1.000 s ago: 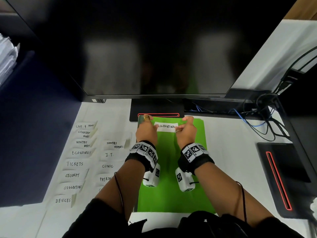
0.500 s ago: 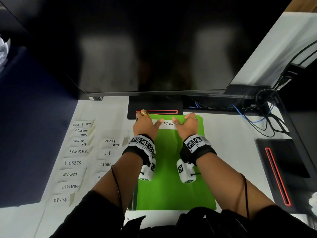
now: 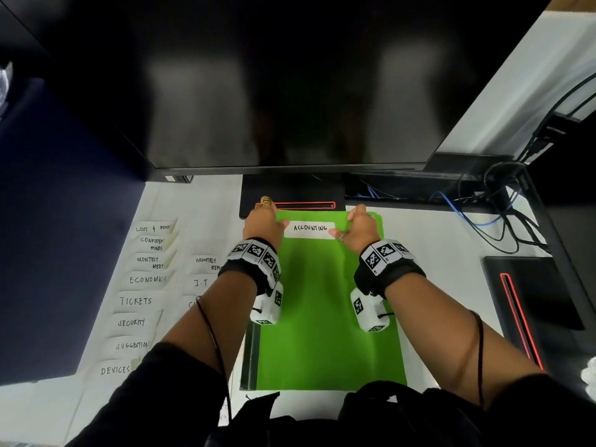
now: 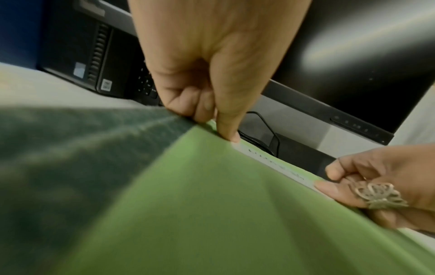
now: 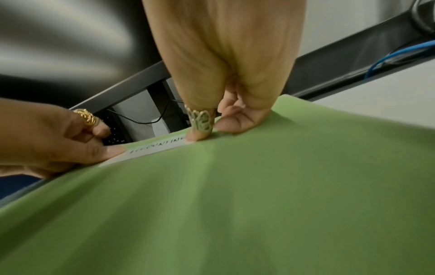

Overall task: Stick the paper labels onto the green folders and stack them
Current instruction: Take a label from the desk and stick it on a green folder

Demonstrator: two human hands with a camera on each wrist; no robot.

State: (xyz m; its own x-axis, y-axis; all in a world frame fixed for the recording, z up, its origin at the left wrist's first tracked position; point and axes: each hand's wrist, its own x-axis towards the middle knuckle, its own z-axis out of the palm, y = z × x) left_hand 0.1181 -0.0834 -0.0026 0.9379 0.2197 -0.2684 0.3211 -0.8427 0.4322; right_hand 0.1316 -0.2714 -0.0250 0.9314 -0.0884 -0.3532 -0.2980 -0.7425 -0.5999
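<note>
A green folder [image 3: 322,317] lies lengthwise on the white desk before me, on top of a darker stack whose edge [image 3: 250,356] shows at its left. A white paper label [image 3: 309,229] reading ACCOUNTING lies flat near the folder's far end. My left hand [image 3: 263,224] is at the label's left end, its thumb tip [image 4: 231,136] pressing down and its other fingers curled at the folder's far left corner. My right hand [image 3: 359,230] is at the label's right end. Its ringed thumb [image 5: 197,130] presses the label [image 5: 155,148], and its fingers are curled on the folder [image 5: 235,204].
Several loose handwritten labels [image 3: 142,279] lie in two columns on the desk to the left. A large dark monitor [image 3: 290,85] hangs over the far edge, its base [image 3: 290,191] touching the folder's end. Cables [image 3: 490,214] and a black red-lined device [image 3: 529,301] sit at the right.
Both thumbs have slid outward from the label's middle to its ends, so the whole word now shows. The fingers have curled in from a flatter spread.
</note>
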